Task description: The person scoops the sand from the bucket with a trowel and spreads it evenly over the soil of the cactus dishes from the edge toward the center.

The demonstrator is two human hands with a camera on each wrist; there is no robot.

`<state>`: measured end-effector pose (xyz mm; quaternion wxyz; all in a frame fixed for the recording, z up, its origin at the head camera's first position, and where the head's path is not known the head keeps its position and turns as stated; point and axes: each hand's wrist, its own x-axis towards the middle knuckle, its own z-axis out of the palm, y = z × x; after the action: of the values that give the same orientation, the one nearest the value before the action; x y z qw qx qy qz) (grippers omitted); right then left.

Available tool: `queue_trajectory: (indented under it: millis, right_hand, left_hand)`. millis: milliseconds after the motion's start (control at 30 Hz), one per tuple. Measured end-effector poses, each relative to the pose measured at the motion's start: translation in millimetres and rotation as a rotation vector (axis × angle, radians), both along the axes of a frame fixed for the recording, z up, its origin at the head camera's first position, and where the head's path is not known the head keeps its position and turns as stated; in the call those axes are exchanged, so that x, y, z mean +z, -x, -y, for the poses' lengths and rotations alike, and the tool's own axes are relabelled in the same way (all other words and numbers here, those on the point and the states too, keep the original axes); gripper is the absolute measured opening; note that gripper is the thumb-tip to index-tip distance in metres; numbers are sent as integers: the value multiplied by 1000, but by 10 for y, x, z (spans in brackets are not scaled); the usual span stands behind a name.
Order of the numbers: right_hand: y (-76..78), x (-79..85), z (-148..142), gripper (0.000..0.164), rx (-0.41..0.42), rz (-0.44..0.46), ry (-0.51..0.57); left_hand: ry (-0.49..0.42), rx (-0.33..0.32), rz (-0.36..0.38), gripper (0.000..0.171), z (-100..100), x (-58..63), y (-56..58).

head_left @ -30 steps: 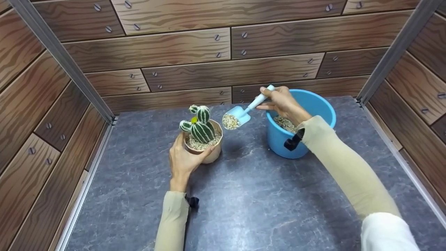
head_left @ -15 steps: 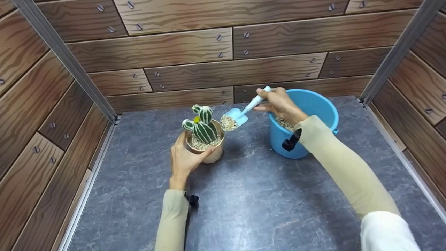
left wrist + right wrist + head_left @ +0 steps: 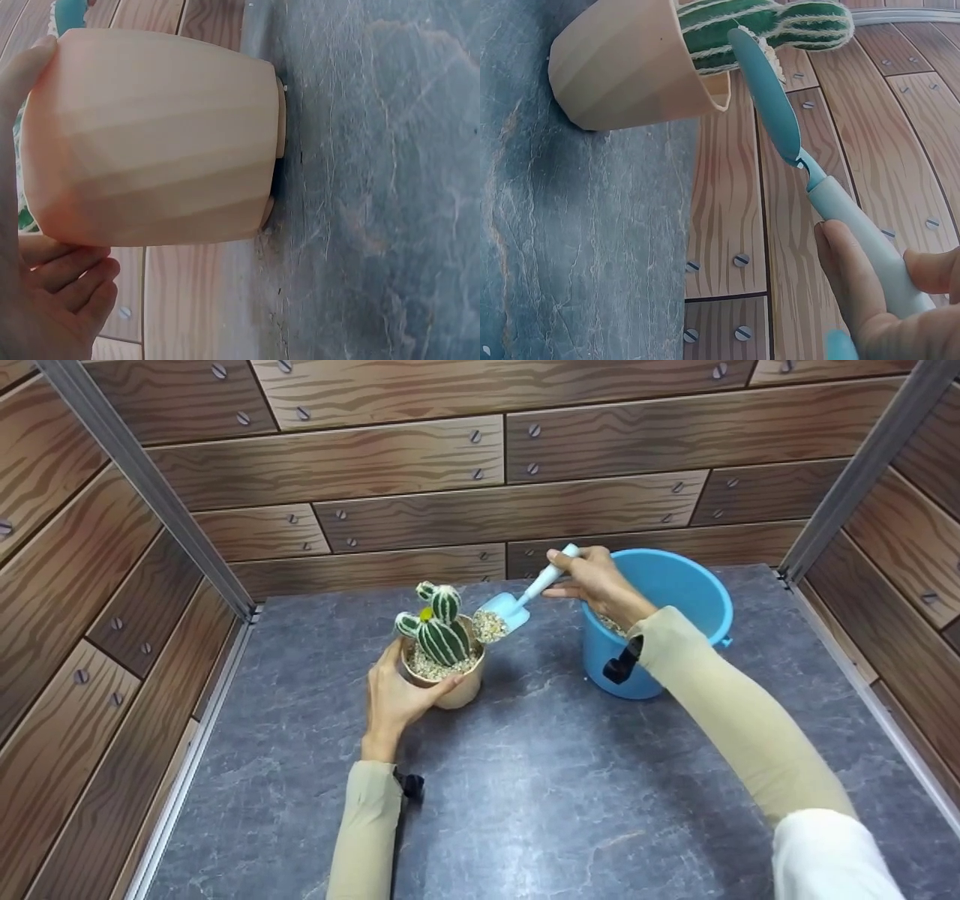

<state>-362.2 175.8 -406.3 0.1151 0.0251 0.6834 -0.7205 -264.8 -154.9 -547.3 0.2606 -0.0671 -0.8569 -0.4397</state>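
A green-and-white striped cactus (image 3: 441,642) with a yellow flower stands in a beige pot (image 3: 460,694) filled with pale gravel. My left hand (image 3: 397,690) grips the pot near its rim, thumb on one side and fingers on the other, as the left wrist view (image 3: 60,292) shows. My right hand (image 3: 606,587) holds a light blue trowel (image 3: 553,573) by its handle. Pale gravel (image 3: 490,625) lies heaped on the blade, whose tip is at the right side of the pot's rim, beside the cactus. In the right wrist view the trowel blade (image 3: 769,97) partly covers the cactus.
A blue bucket (image 3: 619,660) with gravel inside stands right of the pot, partly behind my right forearm. The grey marbled tabletop (image 3: 525,795) ends at wood-patterned walls (image 3: 405,521) at the back and both sides.
My right hand has moved slightly left with the loaded trowel, bringing its tip closer to the pot. The left hand keeps its grip on the pot. The whole view has shifted slightly.
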Motion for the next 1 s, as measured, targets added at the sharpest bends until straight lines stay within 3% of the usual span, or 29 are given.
queue_trajectory:
  millis: [467, 1000]
  right_hand:
    - [15, -8, 61, 48, -1, -4, -46]
    - [20, -27, 72, 32, -7, -21, -51]
  left_hand:
    - [9, -13, -2, 105, 19, 19, 14]
    - [34, -60, 10, 100, 72, 39, 38]
